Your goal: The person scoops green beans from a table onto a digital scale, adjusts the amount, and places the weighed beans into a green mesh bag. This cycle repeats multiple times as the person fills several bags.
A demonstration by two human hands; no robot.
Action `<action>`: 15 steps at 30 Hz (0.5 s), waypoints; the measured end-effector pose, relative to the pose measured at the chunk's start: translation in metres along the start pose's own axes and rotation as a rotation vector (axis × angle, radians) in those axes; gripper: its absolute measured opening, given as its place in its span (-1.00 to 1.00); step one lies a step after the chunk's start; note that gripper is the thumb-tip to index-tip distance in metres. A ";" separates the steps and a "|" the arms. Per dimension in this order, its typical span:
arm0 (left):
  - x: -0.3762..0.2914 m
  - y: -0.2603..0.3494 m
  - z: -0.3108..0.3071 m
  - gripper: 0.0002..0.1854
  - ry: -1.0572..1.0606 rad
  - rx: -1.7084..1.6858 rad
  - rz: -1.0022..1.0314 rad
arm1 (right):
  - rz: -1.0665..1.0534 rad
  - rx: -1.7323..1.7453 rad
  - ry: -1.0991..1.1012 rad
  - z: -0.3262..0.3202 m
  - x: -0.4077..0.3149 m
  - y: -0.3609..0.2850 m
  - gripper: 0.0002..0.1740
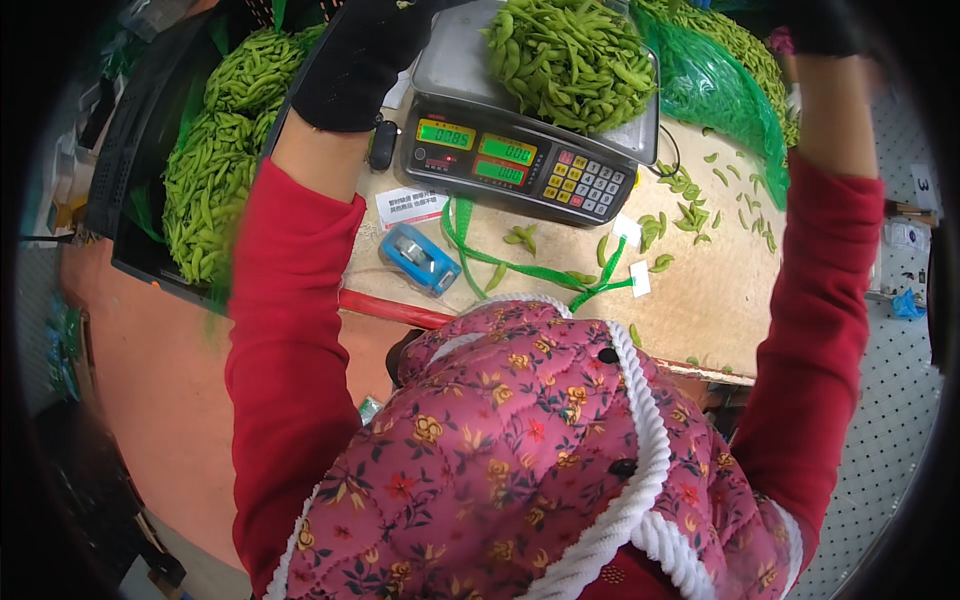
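Note:
My left hand (pixel 365 64), in a black glove, reaches past the left side of an electronic price scale (pixel 517 161). Its fingers run up to the top edge, so their grip is hidden. Heaped on the scale's metal pan (pixel 456 71) is a pile of green soybean pods (pixel 574 67). At the far upper right, my black-gloved right hand (pixel 823 30) is dark and partly cut off, close to a green mesh bag (pixel 724 101) beside more pods. What it holds, if anything, does not show. The scale's displays are lit.
Pods in green netting (pixel 214 165) fill a black plastic crate (pixel 139 142) at left. A blue tape dispenser (pixel 420 259), a printed card (pixel 410 204), green mesh strips (pixel 525 268) with white tags (pixel 640 278) and loose pods (pixel 691 217) lie on the tabletop (pixel 705 300).

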State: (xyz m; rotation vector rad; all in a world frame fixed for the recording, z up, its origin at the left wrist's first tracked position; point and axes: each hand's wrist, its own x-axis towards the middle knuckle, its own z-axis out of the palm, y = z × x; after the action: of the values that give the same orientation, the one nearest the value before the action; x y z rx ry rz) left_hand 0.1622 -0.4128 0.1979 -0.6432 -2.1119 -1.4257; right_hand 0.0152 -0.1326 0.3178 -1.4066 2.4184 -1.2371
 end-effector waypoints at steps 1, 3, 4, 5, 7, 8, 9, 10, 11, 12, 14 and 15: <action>0.002 -0.001 0.002 -0.83 0.042 -0.216 -0.148 | 0.003 -0.001 0.020 -0.002 -0.005 -0.001 -0.67; 0.001 -0.005 0.001 -0.82 0.051 -0.153 -0.141 | 0.005 -0.002 0.060 -0.006 -0.014 -0.004 -0.67; -0.001 -0.009 -0.001 -0.82 0.014 0.127 0.011 | 0.012 0.011 0.085 -0.008 -0.019 -0.004 -0.67; -0.004 -0.012 -0.005 -0.82 -0.028 0.406 0.167 | 0.020 0.026 0.110 -0.012 -0.025 -0.004 -0.67; -0.010 -0.023 -0.009 -0.78 0.089 -0.216 -0.143 | 0.042 0.067 0.180 -0.020 -0.040 -0.004 -0.67; -0.013 -0.028 -0.011 -0.76 0.147 -0.526 -0.297 | 0.052 0.091 0.217 -0.025 -0.050 -0.003 -0.67; -0.017 -0.033 -0.014 -0.74 0.152 -0.546 -0.275 | 0.064 0.120 0.260 -0.029 -0.060 -0.001 -0.67; -0.021 -0.037 -0.017 -0.71 0.157 -0.567 -0.252 | 0.078 0.153 0.304 -0.034 -0.071 0.000 -0.67; -0.025 -0.041 -0.019 -0.68 0.164 -0.588 -0.231 | 0.099 0.189 0.352 -0.037 -0.084 0.003 -0.67; -0.029 -0.043 -0.022 -0.67 0.153 -0.550 -0.236 | 0.110 0.234 0.402 -0.042 -0.097 0.004 -0.67; -0.037 -0.045 -0.027 -0.65 0.130 -0.471 -0.247 | 0.145 0.330 0.514 -0.050 -0.124 0.008 -0.67; -0.040 -0.044 -0.029 -0.65 0.173 -0.500 -0.271 | 0.161 0.383 0.571 -0.053 -0.139 0.010 -0.67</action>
State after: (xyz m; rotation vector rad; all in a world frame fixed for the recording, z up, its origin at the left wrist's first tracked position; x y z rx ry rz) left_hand 0.1689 -0.4593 0.1507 -0.3968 -1.7622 -2.1113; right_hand 0.0645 0.0072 0.3043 -0.8135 2.3360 -2.1381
